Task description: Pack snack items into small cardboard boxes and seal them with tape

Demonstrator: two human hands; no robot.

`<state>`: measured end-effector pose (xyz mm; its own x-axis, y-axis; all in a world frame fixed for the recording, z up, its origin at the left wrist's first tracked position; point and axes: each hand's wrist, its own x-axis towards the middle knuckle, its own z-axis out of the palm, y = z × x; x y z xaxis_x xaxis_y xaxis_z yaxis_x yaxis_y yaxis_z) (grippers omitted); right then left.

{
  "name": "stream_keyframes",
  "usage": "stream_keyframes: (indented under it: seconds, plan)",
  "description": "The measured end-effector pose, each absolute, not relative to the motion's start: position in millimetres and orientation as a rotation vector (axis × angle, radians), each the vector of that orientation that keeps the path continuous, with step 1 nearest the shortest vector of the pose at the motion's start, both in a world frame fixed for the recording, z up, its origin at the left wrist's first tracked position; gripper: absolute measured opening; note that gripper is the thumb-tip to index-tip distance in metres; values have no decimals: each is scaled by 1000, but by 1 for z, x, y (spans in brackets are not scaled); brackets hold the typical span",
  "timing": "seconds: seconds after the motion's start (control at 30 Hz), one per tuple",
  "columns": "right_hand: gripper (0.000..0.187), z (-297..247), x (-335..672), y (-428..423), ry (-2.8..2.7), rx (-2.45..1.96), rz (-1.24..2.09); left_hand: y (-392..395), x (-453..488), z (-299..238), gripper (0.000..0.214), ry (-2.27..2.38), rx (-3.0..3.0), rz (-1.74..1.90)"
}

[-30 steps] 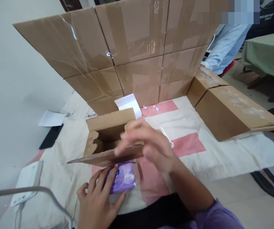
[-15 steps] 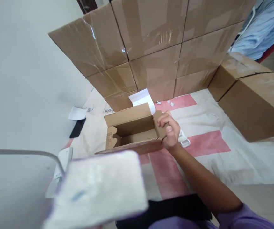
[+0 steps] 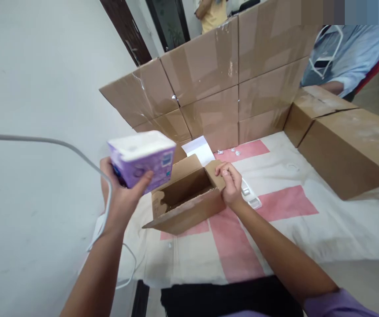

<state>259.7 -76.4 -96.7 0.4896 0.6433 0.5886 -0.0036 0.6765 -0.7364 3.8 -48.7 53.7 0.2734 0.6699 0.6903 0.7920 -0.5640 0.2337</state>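
My left hand [image 3: 121, 200] is closed around a soft purple and white pack [image 3: 141, 165], raised above the left end of an open cardboard box [image 3: 187, 211]. The pack's white side faces up, and small printed labels show on its purple side; its contents are hidden. With bent fingers, my right hand [image 3: 231, 182] grips the box's right end flap [image 3: 214, 169]. The box stands on the cloth with its flaps folded outward, tilted slightly toward me. Shadow hides most of its inside.
A wall of taped cardboard boxes [image 3: 209, 97] stands behind, with more cartons [image 3: 348, 149] at right. A white sheet [image 3: 200, 149] and a white switched device [image 3: 251, 197] lie on the pink and white cloth [image 3: 275, 237]. A grey cable [image 3: 53, 141] crosses at left. Two people are beyond.
The purple and white pack has moved from close to the camera, low at left, forward to the box. My right hand stays on the flap, and the box now sits tilted and turned.
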Motion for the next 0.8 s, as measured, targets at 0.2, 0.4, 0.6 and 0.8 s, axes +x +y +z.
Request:
stream_keyframes:
  seconds: [0.2, 0.4, 0.6, 0.8]
  plan:
    - [27, -95, 260, -77, -988, -768, 466, -56, 4, 23, 40, -721, -2271, -555]
    - [27, -100, 261, -73, -990, -764, 455, -76, 27, -2, 31, -680, -2333, -344]
    - [26, -101, 262, -69, -995, -752, 437, -89, 43, 2, 18, -672, -2545, -146]
    - [28, -99, 262, -69, -946, -819, 462, -96, 58, 14, 22, -737, -2692, 1]
